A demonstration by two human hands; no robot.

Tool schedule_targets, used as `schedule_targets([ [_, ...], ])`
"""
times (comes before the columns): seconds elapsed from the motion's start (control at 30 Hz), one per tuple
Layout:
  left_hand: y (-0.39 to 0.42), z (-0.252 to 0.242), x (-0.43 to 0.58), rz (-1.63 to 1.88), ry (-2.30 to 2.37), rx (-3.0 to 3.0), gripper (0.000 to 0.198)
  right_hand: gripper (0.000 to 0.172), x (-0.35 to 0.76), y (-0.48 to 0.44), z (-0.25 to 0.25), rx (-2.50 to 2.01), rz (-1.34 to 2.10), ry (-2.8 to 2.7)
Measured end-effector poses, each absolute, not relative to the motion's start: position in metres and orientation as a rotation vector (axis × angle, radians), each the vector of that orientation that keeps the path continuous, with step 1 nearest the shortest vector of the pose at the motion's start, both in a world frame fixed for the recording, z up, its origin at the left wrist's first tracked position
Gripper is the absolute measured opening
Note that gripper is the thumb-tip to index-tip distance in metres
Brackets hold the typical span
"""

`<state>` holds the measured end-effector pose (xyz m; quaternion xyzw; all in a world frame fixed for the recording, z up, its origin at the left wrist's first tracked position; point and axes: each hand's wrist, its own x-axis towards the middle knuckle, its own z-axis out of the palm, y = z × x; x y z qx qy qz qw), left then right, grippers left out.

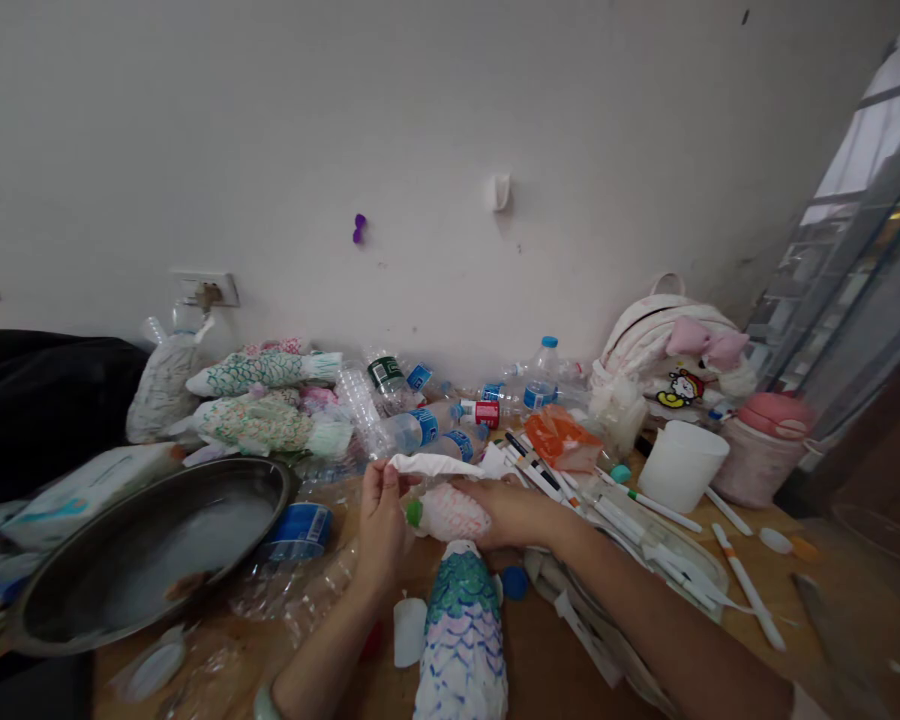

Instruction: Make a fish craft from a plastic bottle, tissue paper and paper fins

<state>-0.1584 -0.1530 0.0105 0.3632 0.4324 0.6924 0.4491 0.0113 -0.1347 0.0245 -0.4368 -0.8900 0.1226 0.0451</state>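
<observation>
My left hand [381, 515] is closed, pinching one end of a white strip [435, 465] that looks like tissue or thin cloth. My right hand [508, 512] is wrapped round a small bottle covered in white paper with pink scale marks [450, 512]; its green cap [414, 513] points toward my left hand. The strip runs behind this bottle to my right fingers, which are partly hidden. Below, close to me, lies a larger paper-covered fish [461, 630] painted with green, blue and purple scales. A small white cylinder [409, 632] is beside it.
At left is a metal basin [262, 490] with a sponge-like lump. Several painted fish [266, 372] and plastic bottles [420, 428] line the wall. Right of my arm are markers [750, 585], a white cup [684, 463], an orange plastic bag [562, 438] and a backpack [630, 345].
</observation>
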Motion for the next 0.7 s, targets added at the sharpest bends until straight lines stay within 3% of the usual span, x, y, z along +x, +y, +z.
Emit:
schedule_targets([
  [0.1, -0.149, 0.006, -0.164, 1.769, 1.09, 0.924, 0.031, 0.08, 0.009, -0.124, 0.023, -1.269, 0.274, -2.769],
  [0.3, -0.147, 0.006, -0.172, 1.942, 1.136, 0.949, 0.028, 0.072, 0.019, -0.089, 0.046, -1.414, -0.279, -2.547],
  [0.7, -0.144, -0.001, -0.172, 1.897, 1.187, 0.923, 0.03, 0.069, -0.015, 0.019, 0.069, -1.741, -0.247, -2.044],
])
